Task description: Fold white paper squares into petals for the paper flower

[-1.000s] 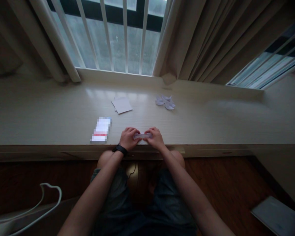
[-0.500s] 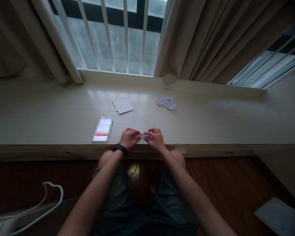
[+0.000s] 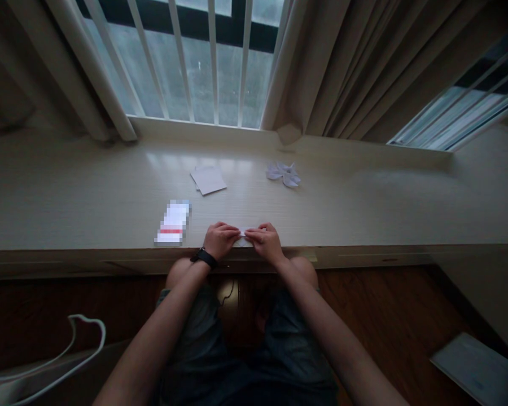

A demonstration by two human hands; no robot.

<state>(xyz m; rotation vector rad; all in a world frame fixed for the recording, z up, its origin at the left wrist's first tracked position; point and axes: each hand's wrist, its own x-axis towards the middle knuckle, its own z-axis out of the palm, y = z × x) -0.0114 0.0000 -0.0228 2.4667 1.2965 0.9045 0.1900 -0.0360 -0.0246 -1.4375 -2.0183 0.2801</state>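
A small folded piece of white paper [image 3: 242, 233] is pinched between both hands at the near edge of the pale tabletop [image 3: 355, 214]. My left hand [image 3: 221, 239], with a dark band on the wrist, grips its left side with thumb and fingers together. On the right side, my right hand [image 3: 266, 241] presses the paper the same way. The fingertips of both hands are close together and cover much of the paper. Beyond the hands lie a small stack of white square sheets [image 3: 209, 180] and a few folded white paper pieces [image 3: 283, 174].
A pixelated, bright phone-like rectangle [image 3: 173, 222] lies left of my left hand. Behind the surface are a barred window [image 3: 211, 73] and curtains [image 3: 322, 62]. A white cable-like loop [image 3: 104, 338] is at lower left, and a flat pale panel [image 3: 478, 366] at lower right.
The fingers have shifted on the paper, with the thumbs drawn up towards the fingers, and less of its strip shows. The whole view has shifted slightly.
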